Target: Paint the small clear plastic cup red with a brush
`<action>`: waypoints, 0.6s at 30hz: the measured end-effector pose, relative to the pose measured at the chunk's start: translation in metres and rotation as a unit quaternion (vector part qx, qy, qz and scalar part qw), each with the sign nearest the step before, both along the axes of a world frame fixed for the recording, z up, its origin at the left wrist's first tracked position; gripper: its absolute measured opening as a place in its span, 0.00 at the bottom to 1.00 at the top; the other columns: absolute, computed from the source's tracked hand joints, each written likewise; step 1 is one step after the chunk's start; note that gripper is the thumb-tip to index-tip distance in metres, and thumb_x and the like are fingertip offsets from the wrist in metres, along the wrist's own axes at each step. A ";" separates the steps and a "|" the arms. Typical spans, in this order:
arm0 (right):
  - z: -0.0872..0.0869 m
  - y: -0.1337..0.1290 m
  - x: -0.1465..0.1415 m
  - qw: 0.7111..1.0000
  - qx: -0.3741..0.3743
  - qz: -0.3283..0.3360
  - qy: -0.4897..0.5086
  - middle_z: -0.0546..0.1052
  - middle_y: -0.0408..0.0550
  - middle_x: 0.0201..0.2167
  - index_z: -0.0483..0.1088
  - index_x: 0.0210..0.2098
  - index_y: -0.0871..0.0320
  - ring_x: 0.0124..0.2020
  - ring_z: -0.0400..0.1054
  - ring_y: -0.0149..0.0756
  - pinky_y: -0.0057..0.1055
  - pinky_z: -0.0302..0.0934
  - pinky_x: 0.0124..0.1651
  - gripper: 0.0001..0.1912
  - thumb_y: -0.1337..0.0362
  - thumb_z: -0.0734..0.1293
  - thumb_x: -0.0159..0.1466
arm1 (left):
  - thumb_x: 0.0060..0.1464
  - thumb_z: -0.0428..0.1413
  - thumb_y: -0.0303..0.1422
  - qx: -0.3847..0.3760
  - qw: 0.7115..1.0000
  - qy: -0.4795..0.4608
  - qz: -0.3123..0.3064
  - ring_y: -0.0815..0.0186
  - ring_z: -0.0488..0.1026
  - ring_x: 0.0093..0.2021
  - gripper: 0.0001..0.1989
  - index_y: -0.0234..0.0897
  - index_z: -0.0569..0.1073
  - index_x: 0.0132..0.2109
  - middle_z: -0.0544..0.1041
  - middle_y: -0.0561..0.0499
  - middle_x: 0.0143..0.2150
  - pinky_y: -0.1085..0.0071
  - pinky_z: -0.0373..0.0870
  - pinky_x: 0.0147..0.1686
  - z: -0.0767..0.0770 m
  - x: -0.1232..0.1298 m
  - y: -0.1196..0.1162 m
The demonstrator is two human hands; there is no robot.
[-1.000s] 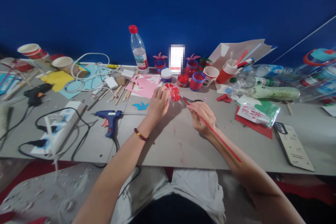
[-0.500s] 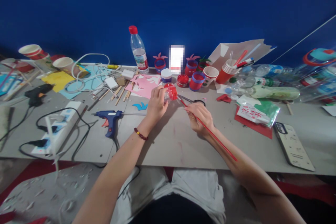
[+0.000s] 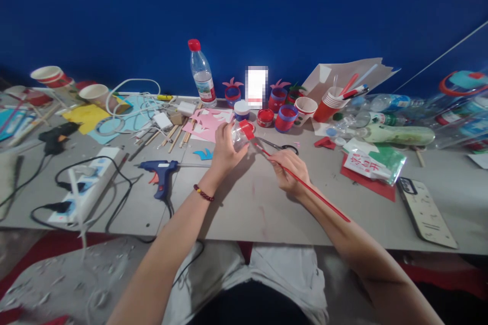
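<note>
My left hand (image 3: 227, 148) is closed around a clear plastic bottle piece (image 3: 239, 137), part of which is coated in red paint near its rim. A long red paintbrush (image 3: 320, 195) is pinched in my right hand (image 3: 290, 170), its handle slanting back along my forearm. The brush tip is close to the painted side; whether it touches, I cannot tell. Behind my hands stand an open jar of red paint (image 3: 265, 117) and a white-lidded jar (image 3: 241, 110). Scissors (image 3: 280, 147) lie just beyond my right hand.
To the left are a blue glue gun (image 3: 162, 175), a power strip (image 3: 89, 185) with cables, and pink paper (image 3: 209, 124). Painted cups (image 3: 286, 119) and a water bottle (image 3: 204, 78) stand at the back. A phone (image 3: 427, 213) and plastic bottles (image 3: 396, 134) are at right.
My left hand has turned the bottle piece, so more of its clear side shows and the red part faces differently. The brush has shifted slightly, its handle end a little higher and further right.
</note>
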State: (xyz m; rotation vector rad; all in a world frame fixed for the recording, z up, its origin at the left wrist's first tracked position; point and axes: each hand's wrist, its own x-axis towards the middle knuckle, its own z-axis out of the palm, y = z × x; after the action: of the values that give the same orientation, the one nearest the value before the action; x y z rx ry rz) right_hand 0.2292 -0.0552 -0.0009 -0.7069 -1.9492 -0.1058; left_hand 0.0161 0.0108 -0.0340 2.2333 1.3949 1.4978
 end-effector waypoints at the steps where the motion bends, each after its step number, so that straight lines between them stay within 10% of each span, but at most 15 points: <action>1: -0.001 0.000 0.000 1.000 0.002 0.000 0.005 0.79 0.49 0.32 0.72 0.44 0.57 0.35 0.73 0.38 0.36 0.71 0.40 0.10 0.74 0.63 0.67 | 0.54 0.64 0.34 0.000 1.000 0.002 0.005 0.49 0.63 0.62 0.34 0.41 0.57 0.63 0.63 0.38 0.59 0.45 0.64 0.63 0.001 0.001 -0.001; 18: 0.001 0.000 0.001 0.999 0.031 -0.005 0.015 0.78 0.47 0.30 0.71 0.44 0.55 0.32 0.73 0.37 0.35 0.71 0.38 0.10 0.74 0.63 0.67 | 0.52 0.68 0.40 -0.021 1.000 0.009 0.005 0.53 0.72 0.52 0.33 0.43 0.59 0.59 0.69 0.42 0.52 0.55 0.75 0.48 0.004 -0.003 -0.006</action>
State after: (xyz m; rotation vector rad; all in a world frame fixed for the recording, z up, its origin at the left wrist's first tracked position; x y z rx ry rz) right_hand 0.2298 -0.0551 -0.0004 -0.6744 -1.9059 -0.1608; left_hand 0.0127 0.0043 -0.0299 2.2231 1.4311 1.4432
